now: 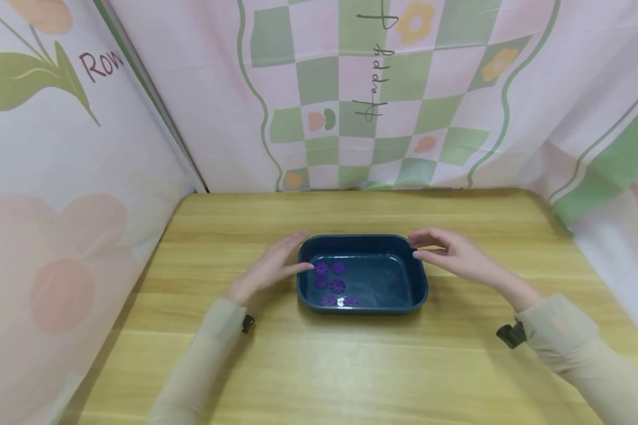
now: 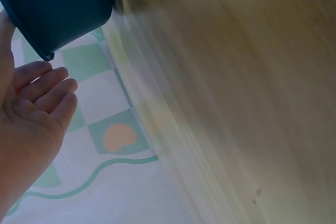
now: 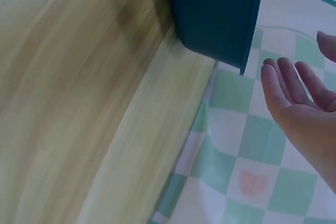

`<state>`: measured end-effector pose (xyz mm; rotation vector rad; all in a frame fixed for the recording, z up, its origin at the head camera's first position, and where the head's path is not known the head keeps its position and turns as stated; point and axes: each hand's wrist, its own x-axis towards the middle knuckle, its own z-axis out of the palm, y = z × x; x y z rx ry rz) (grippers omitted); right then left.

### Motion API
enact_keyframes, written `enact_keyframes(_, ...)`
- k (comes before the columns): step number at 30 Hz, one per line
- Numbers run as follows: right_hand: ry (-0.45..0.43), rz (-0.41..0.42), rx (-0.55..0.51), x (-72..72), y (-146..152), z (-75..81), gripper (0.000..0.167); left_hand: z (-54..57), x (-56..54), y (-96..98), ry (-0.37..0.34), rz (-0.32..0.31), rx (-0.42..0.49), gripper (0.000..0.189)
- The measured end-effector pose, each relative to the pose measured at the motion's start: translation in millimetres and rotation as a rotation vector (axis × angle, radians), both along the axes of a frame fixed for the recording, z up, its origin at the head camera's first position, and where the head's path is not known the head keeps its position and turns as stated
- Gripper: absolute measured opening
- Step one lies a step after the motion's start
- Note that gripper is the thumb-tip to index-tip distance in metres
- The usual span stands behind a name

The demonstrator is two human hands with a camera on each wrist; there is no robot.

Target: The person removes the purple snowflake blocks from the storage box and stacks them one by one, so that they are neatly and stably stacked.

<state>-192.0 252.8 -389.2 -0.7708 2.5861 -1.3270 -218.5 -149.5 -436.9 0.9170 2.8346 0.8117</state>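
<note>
A dark blue rectangular tub (image 1: 383, 308) stands on the wooden table, with several purple flower-shaped discs (image 1: 338, 286) lying in its left part. My left hand (image 1: 268, 265) is at the tub's left end, its thumb reaching over the rim and its other fingers spread outside. Seen from the left wrist, the fingers (image 2: 55, 90) are loosely bent just off the tub's edge (image 2: 47, 55). Beside the far right corner my right hand (image 1: 457, 254) has its thumb and fingers apart. The right wrist view has its relaxed fingers (image 3: 286, 85) a small gap away from the tub wall (image 3: 218, 19).
The wooden table (image 1: 351, 366) reaches to a printed curtain (image 1: 372, 118) at the back. More printed cloth (image 1: 58, 236) hangs at the left side, and another curtain (image 1: 617, 177) hangs on the right. Dark straps (image 1: 511, 335) show at both sleeve cuffs.
</note>
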Motion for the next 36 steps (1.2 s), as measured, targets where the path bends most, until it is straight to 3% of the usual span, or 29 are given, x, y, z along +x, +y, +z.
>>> enact_keyframes(6,0.000,0.042,0.050,-2.5,-10.7,1.7,0.034,-0.8,0.1,0.9,0.002,-0.021,0.006,0.076)
enact_keyframes(13,-0.020,0.143,0.029,-5.2,-23.2,3.5,0.031,-1.2,0.7,1.9,-0.025,-0.017,0.005,0.076)
enact_keyframes(22,-0.042,0.182,0.115,-9.4,-39.4,8.6,0.031,-3.0,-0.2,1.6,-0.030,-0.022,0.014,0.076)
enact_keyframes(36,-0.025,0.328,0.240,-12.9,-68.1,11.7,0.033,0.6,-1.4,0.0,-0.030,-0.032,0.020,0.077)
